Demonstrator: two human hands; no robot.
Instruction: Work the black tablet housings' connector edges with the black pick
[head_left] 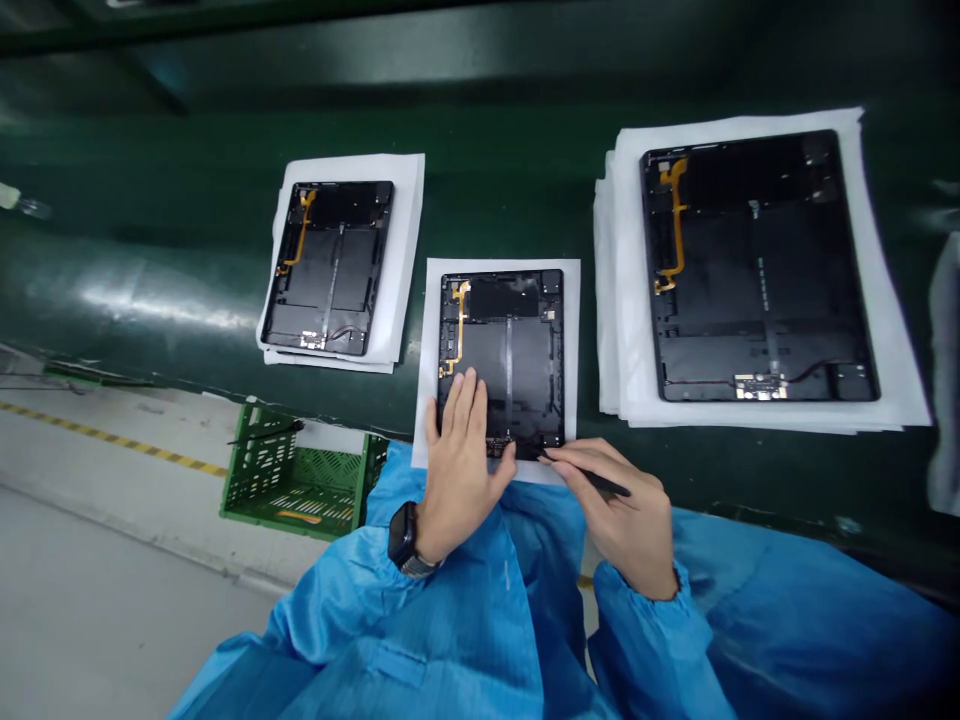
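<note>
An opened tablet housing (525, 370) lies on a white sheet (501, 265) in front of me, its dark inside facing up. An orange flex cable runs along its left side, and a pale strip runs down the middle. My left hand (461, 460) rests flat across the housing's lower left part, fingers stretched out, covering that corner. My right hand (626, 505) is closed around a slim black pen-like tool (606, 484). The tool's tip points at the housing's lower right edge; whether it touches there I cannot tell.
Another opened housing (330, 265) lies on white sheets to the left, and a larger-looking one (761, 270) on a stack of white sheets (611, 300) to the right. All rest on a green work surface (510, 180). A green crate (300, 470) stands below the edge.
</note>
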